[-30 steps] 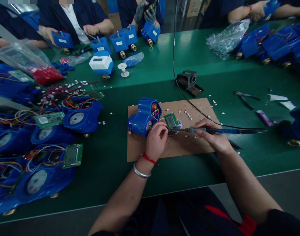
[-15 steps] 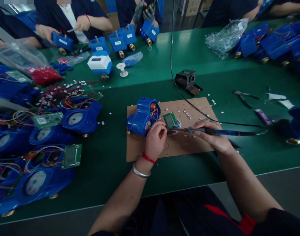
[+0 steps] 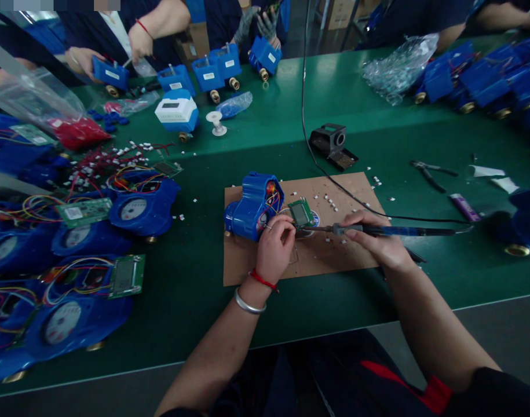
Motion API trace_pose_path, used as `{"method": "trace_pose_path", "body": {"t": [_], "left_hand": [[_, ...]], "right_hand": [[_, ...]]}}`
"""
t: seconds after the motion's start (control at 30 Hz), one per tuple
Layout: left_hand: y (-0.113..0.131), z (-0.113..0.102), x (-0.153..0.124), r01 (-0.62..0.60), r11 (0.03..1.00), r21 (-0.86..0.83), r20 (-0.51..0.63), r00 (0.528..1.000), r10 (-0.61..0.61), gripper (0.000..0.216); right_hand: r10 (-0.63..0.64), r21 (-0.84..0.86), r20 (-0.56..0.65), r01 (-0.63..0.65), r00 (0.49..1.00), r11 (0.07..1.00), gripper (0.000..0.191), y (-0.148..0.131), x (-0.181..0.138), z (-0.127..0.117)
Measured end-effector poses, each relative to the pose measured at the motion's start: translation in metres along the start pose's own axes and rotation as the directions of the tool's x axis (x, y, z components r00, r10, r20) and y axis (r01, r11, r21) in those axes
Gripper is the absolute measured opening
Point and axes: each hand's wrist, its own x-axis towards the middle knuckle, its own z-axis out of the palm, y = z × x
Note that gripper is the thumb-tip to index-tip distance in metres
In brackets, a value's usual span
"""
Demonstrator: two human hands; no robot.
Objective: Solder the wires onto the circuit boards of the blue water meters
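Observation:
My right hand (image 3: pixel 373 234) is closed around the handle of a soldering iron (image 3: pixel 415 230), which points left. Its metal tip meets the lower edge of a small green circuit board with a display (image 3: pixel 301 213). My left hand (image 3: pixel 277 238) is pinched at that same edge; what lies between thumb and forefinger is hidden. Just behind the left hand, a blue water meter (image 3: pixel 249 205) lies with its opening toward the board, coloured wires showing inside. Board and meter rest on a brown cardboard sheet (image 3: pixel 334 260), and part of a round disc shows under the board.
Several blue meters (image 3: pixel 65 324) with wires and boards crowd the left side. A black soldering stand (image 3: pixel 332 145) stands beyond the cardboard, pliers (image 3: pixel 434 172) to the right. The iron's cable (image 3: pixel 306 116) hangs across the table. Co-workers handle meters opposite.
Both my hands and the board stay nearly still. The rear end of the iron's cable has shifted slightly. Across the table, a co-worker's hand has moved down toward a blue meter.

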Motion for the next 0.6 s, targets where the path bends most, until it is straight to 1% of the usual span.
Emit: {"method": "trace_pose_path", "body": {"t": [0.27, 0.47, 0.6], "left_hand": [[-0.0005, 0.0003, -0.0009, 0.006, 1.0, -0.012, 0.009, 1.0, -0.006, 0.014], [-0.0016, 0.0004, -0.0012, 0.008, 1.0, -0.005, 0.008, 1.0, -0.008, 0.015], [-0.0015, 0.0006, -0.0012, 0.007, 1.0, -0.007, 0.004, 1.0, -0.007, 0.014]], "right_hand": [[0.001, -0.037, 0.002, -0.001, 1.0, 0.999, 0.011, -0.003, 0.0011, 0.0023], [-0.012, -0.028, -0.009, 0.012, 1.0, 1.0, 0.011, -0.0007, 0.0014, 0.0032], [0.019, 0.011, -0.016, -0.019, 1.0, 1.0, 0.012, -0.0022, -0.0001, 0.0033]]}}
